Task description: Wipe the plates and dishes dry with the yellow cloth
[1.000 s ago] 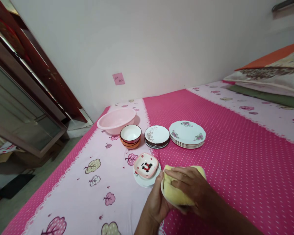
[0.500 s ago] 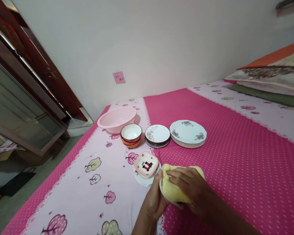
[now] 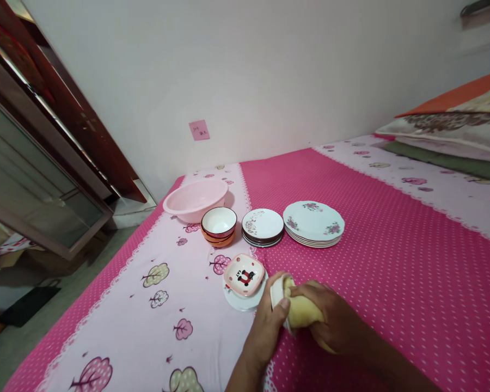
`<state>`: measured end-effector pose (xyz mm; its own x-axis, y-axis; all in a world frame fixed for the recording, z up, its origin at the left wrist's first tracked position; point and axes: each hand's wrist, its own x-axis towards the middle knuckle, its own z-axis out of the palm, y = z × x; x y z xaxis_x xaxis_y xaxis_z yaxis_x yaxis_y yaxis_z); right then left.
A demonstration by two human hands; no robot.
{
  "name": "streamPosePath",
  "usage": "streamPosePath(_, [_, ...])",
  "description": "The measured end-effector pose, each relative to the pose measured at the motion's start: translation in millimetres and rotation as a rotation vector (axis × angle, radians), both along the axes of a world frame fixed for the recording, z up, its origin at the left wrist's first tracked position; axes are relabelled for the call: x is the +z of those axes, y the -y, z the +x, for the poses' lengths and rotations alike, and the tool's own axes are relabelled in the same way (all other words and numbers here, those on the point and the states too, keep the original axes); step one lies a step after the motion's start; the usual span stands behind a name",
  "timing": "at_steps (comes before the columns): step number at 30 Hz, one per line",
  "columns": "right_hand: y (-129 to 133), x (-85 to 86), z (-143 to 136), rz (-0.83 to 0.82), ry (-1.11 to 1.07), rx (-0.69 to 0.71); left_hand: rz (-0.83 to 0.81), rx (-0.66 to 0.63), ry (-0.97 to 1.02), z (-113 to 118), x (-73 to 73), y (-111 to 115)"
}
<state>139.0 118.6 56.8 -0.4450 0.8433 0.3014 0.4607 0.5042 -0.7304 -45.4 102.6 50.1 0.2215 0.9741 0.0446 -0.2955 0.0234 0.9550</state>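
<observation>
My left hand [image 3: 264,322] is wrapped round a small white bowl [image 3: 276,292], which is tipped on its side with its mouth toward the right. Bunched in my right hand [image 3: 332,313] is a yellow cloth [image 3: 304,312], one end of it pushed inside the bowl. Much of the bowl is hidden by my fingers and the cloth. Just left of my hands, a square pink-rimmed dish [image 3: 244,274] with a cat picture rests on a white plate [image 3: 237,302].
Behind stand a pink basin [image 3: 188,200], stacked bowls [image 3: 219,222], small dark-edged plates [image 3: 263,224] and larger floral plates [image 3: 314,220]. All are on a pink patterned bedspread [image 3: 392,261]. Pillows [image 3: 453,128] lie at the far right, against a white wall [image 3: 269,81].
The bowl has turned up onto its side, so its white rim shows. The cloth, spread over it before, is now bunched and pushed inside. The dishes around have not moved.
</observation>
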Motion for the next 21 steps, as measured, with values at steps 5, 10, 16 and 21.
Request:
streamPosePath(5, [-1, 11.2, 3, -0.566, -0.383, 0.061, 0.101, 0.032, -0.161, 3, 3.5, 3])
streamPosePath(10, [-5, 5.4, 5, -0.946, -0.628, 0.05, 0.143, 0.037, -0.223, 6, 6.8, 7])
streamPosePath(16, [-5, -5.0, 4, -1.088, -0.714, -0.078, 0.102, 0.024, -0.148, 4, 7.1, 6])
streamPosePath(21, [1, 1.4, -1, -1.07, -0.778, -0.058, 0.083, -0.011, -0.116, 2, 11.2, 5])
